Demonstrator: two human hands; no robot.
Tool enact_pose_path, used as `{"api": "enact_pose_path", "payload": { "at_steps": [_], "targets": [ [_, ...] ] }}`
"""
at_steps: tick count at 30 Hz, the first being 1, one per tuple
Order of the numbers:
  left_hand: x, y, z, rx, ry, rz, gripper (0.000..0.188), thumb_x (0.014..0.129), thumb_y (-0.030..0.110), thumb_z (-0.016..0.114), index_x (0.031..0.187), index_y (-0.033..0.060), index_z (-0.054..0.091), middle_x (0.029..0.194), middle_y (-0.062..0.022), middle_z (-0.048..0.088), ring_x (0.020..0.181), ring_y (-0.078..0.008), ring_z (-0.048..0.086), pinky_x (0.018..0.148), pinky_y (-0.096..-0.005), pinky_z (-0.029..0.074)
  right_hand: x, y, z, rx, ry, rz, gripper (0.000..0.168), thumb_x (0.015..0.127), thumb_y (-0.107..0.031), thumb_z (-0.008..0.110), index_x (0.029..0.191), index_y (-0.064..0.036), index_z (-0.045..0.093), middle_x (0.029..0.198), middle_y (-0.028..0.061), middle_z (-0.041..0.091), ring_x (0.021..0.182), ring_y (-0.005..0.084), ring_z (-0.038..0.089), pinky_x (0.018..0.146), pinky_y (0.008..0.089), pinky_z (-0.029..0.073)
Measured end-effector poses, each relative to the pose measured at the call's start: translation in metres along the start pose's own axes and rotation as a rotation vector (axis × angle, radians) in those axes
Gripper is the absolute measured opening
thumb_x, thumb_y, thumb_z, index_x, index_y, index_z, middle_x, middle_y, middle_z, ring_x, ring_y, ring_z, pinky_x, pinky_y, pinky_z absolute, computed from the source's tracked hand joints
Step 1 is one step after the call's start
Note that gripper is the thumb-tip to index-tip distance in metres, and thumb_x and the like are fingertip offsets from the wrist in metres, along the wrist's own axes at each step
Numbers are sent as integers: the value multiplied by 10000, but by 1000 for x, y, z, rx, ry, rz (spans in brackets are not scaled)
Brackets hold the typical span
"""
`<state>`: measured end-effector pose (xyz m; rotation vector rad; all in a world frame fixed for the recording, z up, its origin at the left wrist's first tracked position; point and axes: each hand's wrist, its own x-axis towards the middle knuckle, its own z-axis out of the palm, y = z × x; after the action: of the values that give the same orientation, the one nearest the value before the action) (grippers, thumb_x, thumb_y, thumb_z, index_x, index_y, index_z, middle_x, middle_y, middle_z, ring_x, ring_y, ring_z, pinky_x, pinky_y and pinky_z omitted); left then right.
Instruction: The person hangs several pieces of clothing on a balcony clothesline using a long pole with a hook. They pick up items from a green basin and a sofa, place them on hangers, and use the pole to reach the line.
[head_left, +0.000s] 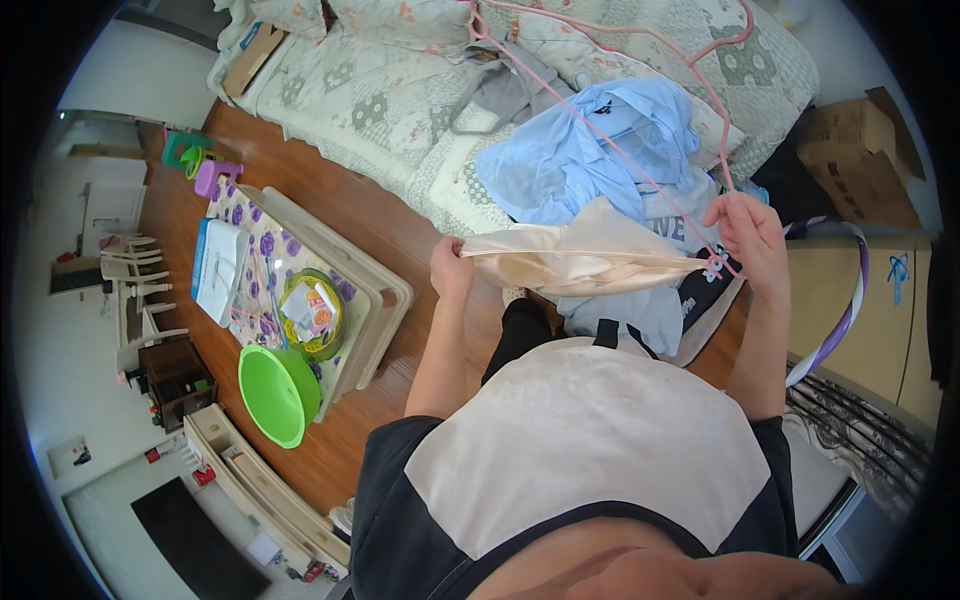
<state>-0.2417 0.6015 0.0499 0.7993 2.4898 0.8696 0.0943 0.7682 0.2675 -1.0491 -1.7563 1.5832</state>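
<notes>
Between both hands stretches a cream satin-like cloth (577, 259), roughly level in front of my body. My left hand (452, 268) grips its left end. At its right end my right hand (750, 238) is closed on a pink clothes hanger (724, 142), whose long bar slants up to the left and whose hook points to the upper right. The cloth's right end touches the hanger's lower corner; whether my fingers also pinch the cloth, I cannot tell. Beyond it lie a light blue shirt (577, 157), a grey garment (517, 86) and a grey garment with lettering (667, 225).
A quilt-covered sofa (360, 120) runs across the top. On the left, a table with a purple-flowered cover (259, 217) bears a yellow basket (337, 330) and a green basin (274, 397). A hula hoop (855, 300), cabinet (840, 300) and cardboard box (847, 150) stand at right.
</notes>
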Motion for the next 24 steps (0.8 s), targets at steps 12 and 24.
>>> {"api": "enact_pose_path", "payload": {
  "at_steps": [12, 24],
  "targets": [
    [1, -71, -17, -789, -667, -646, 119, 878, 133, 489, 936, 32, 512, 793, -83, 602, 704, -205, 619, 660, -329, 530, -19, 20, -26, -141, 40, 29, 332, 945, -242, 425, 757, -24, 590, 522, -84, 360, 482, 13, 292, 450, 190, 226],
    [27, 76, -108, -1181, -577, -176, 171, 854, 31, 505, 1022, 44, 478, 937, -127, 597, 588, -111, 496, 444, -185, 359, -25, 18, -20, -204, -479, 59, 387, 889, -215, 460, 554, -42, 546, 468, -15, 457, 435, 58, 391, 418, 232, 286]
  ]
}}
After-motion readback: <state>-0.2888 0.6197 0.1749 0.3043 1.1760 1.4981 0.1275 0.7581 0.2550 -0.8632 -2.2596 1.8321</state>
